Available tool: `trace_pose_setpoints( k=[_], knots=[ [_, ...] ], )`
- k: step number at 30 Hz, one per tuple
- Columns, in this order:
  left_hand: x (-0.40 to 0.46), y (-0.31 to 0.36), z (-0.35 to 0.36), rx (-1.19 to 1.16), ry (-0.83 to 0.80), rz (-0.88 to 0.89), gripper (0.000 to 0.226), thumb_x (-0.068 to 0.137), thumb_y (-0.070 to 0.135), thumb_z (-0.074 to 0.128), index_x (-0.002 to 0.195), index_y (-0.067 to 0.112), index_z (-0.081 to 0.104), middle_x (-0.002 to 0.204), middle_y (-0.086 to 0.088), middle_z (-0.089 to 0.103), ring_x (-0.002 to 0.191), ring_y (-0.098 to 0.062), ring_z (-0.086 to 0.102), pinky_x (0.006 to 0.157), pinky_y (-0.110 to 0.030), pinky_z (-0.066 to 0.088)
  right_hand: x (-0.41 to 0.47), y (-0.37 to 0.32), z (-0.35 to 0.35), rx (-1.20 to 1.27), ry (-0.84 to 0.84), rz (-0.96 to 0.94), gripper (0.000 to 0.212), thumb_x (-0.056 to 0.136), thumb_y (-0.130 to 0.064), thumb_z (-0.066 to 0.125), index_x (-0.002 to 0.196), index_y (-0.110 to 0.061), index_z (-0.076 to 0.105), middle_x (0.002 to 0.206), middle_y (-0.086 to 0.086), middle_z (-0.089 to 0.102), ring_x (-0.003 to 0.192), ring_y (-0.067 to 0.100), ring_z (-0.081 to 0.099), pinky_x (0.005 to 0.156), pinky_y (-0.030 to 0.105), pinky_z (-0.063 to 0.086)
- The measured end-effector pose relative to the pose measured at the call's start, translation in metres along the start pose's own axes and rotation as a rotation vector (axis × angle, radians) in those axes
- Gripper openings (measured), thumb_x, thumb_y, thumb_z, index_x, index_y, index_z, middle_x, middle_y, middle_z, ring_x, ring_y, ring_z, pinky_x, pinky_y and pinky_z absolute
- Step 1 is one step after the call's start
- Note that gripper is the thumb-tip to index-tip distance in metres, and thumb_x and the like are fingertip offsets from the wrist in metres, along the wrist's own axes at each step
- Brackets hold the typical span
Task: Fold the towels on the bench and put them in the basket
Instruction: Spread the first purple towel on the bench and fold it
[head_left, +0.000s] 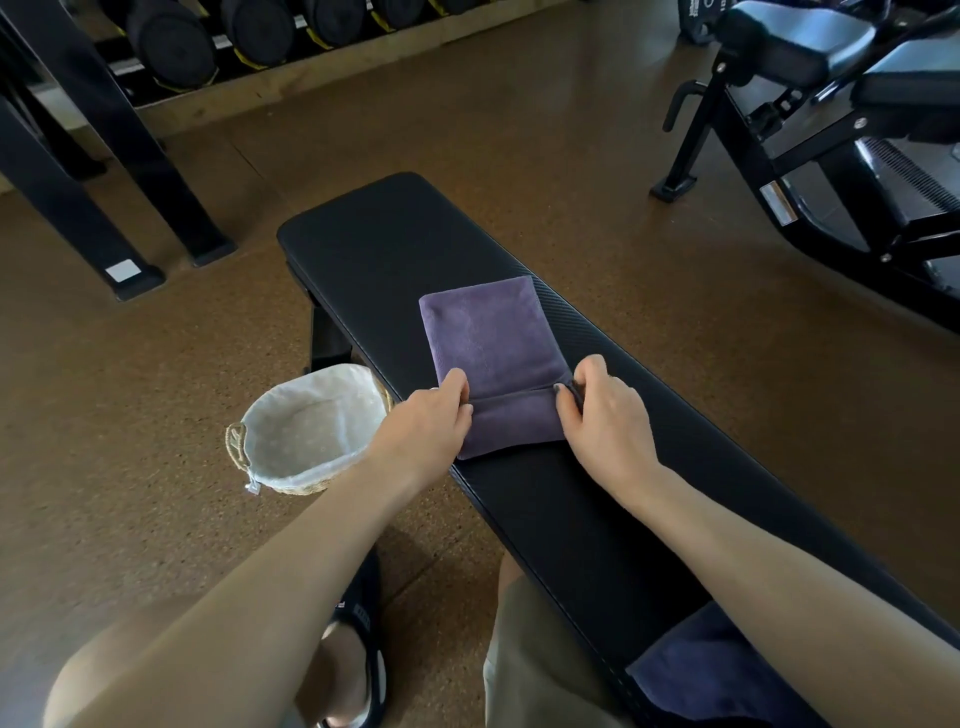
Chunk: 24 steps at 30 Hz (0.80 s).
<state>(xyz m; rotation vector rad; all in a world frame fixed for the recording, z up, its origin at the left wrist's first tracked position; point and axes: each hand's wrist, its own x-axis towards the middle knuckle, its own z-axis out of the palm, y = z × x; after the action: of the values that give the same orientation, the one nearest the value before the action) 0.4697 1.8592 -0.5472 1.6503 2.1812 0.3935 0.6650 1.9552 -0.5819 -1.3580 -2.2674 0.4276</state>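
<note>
Folding the towel (491, 358) on the bench (374, 244).
My left hand (431, 421) and right hand (602, 410) each pinch a side, keeping the fold square.

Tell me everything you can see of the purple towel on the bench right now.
The purple towel is a soft, plush-looking cloth, already folded into a narrow rectangle lying flat across the black padded bench. Its near end is being turned over the rest, leaving a crease across its width. The left hand pinches the left edge at that crease and the right hand pinches the right edge. It is not in the basket, which stands on the floor left of the bench.
</note>
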Motion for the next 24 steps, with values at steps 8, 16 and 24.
trace_pose_setpoints(
  k=[8, 16, 24],
  knots=[
    [-0.005, 0.009, 0.003, 0.476, 0.191, 0.405, 0.044, 0.06, -0.004, 0.08, 0.088, 0.016, 0.053, 0.082, -0.006, 0.052, 0.067, -0.027, 0.054, 0.056, -0.036, 0.038, 0.012, 0.008, -0.001, -0.342, 0.034, -0.489, 0.014, 0.089, -0.006, 0.064, 0.102, -0.011, 0.064, 0.099, 0.007, 0.057, 0.088, 0.028, 0.056, 0.083, 0.041, 0.045],
    [-0.014, 0.002, 0.006, 0.377, 0.152, 0.449, 0.019, 0.087, 0.037, 0.057, 0.089, 0.018, 0.056, 0.089, 0.0, 0.058, 0.078, -0.02, 0.057, 0.068, -0.035, 0.051, 0.017, 0.014, -0.025, -0.23, -0.138, -0.568, 0.033, 0.092, -0.015, 0.063, 0.125, -0.013, 0.067, 0.116, 0.002, 0.072, 0.106, 0.021, 0.067, 0.102, 0.039, 0.049],
    [-0.017, 0.001, 0.01, 0.441, 0.165, 0.406, 0.021, 0.071, 0.02, 0.063, 0.089, 0.016, 0.054, 0.091, -0.005, 0.058, 0.078, -0.025, 0.058, 0.068, -0.036, 0.05, 0.025, 0.035, -0.049, -0.246, -0.423, -0.613, 0.063, 0.08, -0.028, 0.066, 0.142, -0.025, 0.055, 0.142, -0.009, 0.056, 0.13, 0.012, 0.05, 0.117, 0.029, 0.029]
  ],
)
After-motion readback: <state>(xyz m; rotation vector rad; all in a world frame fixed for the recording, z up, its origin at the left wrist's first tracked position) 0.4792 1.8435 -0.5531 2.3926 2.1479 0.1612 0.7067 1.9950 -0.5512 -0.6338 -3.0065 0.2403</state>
